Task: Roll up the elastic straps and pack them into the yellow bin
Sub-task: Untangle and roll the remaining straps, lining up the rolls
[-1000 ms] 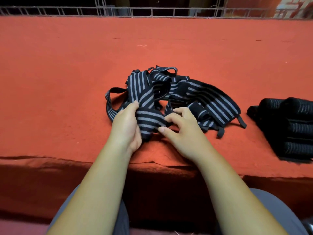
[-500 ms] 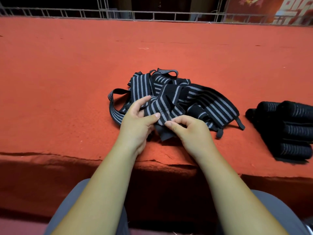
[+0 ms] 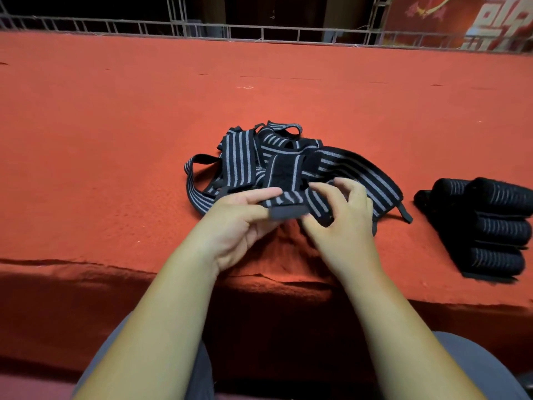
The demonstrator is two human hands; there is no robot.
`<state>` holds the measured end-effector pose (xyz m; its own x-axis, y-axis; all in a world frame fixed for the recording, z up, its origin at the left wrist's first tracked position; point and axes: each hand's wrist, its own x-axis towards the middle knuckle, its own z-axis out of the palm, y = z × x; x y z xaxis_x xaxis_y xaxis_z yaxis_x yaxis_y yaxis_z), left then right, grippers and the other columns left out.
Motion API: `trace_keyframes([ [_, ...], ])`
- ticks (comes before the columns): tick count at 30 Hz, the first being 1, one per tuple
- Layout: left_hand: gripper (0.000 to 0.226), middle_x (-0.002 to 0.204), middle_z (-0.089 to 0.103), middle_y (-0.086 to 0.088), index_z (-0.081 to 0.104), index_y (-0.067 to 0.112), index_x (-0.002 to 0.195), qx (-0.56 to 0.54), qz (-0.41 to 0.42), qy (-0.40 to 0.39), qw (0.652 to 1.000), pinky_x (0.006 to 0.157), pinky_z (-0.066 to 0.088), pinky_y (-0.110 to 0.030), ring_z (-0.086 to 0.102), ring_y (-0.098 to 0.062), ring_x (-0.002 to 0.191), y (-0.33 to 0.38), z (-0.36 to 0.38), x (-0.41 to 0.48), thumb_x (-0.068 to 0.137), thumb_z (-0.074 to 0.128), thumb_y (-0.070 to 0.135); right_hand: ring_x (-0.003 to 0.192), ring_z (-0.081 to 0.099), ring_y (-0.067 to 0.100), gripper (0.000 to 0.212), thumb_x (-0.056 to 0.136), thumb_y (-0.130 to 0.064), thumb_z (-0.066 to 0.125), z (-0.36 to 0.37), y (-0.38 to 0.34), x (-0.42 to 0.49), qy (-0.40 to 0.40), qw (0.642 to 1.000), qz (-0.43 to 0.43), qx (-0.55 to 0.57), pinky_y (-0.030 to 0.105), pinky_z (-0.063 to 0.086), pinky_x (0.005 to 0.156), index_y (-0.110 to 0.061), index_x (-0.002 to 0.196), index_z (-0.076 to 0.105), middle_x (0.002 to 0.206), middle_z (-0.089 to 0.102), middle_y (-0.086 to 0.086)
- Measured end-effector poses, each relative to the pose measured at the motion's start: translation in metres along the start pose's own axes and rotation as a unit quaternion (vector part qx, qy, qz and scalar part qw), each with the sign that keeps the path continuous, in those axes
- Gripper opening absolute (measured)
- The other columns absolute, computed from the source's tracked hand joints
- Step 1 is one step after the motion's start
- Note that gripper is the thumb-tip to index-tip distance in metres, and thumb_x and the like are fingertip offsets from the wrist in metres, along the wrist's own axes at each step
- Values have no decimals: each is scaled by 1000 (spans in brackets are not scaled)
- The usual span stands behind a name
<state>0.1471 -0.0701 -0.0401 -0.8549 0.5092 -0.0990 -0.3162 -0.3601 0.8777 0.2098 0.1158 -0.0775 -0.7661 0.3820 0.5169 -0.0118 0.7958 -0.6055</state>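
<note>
**Left hand**: yours, near centre. Index finger laid straight on top and thumb beneath, pinching the dark tab end of one strap, lifted just off the cloth.

**Right hand**: yours, just right of the left. Fingers half curled and spread, raised above the same strap; the thumb meets the tab's right end. You cannot tell whether it has a real hold.

**Strap pile**: black with grey stripes, loose and tangled, just beyond both hands. One loop trails out at its left edge and a thin tail pokes out at its right. The held strap runs back into it.

**Rolled straps**: several dark rolls lying side by side, right of the pile and apart from it, close to the right edge of view. A strip of bare cloth separates them from the pile's tail.

**Red cloth table**: wide bare cloth to the left of the pile and beyond it, all the way to the far edge.

**Near edge**: the cloth folds down over it just below your wrists, slightly rumpled at centre.

**Metal railing**: runs along the far edge of the table.

**Grey trousers**: your lap, below the near edge.
</note>
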Motion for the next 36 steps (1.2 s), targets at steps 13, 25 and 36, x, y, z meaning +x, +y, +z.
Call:
trace_keyframes([
  [13, 26, 83, 77, -1, 86, 16, 91, 156, 12, 20, 988, 73, 55, -29, 66, -12, 67, 20, 12, -32, 100, 73, 36, 131, 60, 15, 75, 86, -37, 68, -7, -8, -3, -168, 983, -62, 46, 45, 45, 114, -33, 159, 48, 138, 67, -15],
  [25, 35, 86, 76, -1, 81, 23, 107, 29, 131, 55, 989, 103, 56, -51, 74, -40, 121, 25, 14, -26, 92, 68, 51, 98, 72, 14, 42, 103, -53, 65, -11, -23, -8, -216, 974, -17, 71, 32, 52, 99, -16, 84, 72, 81, 77, -4],
  [36, 33, 115, 80, -7, 77, 23, 113, -15, 186, 106, 977, 110, 55, -45, 75, -27, 119, 21, 12, -13, 94, 66, 48, 104, 80, 14, 23, 96, -9, 81, -21, -31, -7, -355, 873, 78, 326, 31, 63, 89, -15, 117, 76, 110, 84, -2],
])
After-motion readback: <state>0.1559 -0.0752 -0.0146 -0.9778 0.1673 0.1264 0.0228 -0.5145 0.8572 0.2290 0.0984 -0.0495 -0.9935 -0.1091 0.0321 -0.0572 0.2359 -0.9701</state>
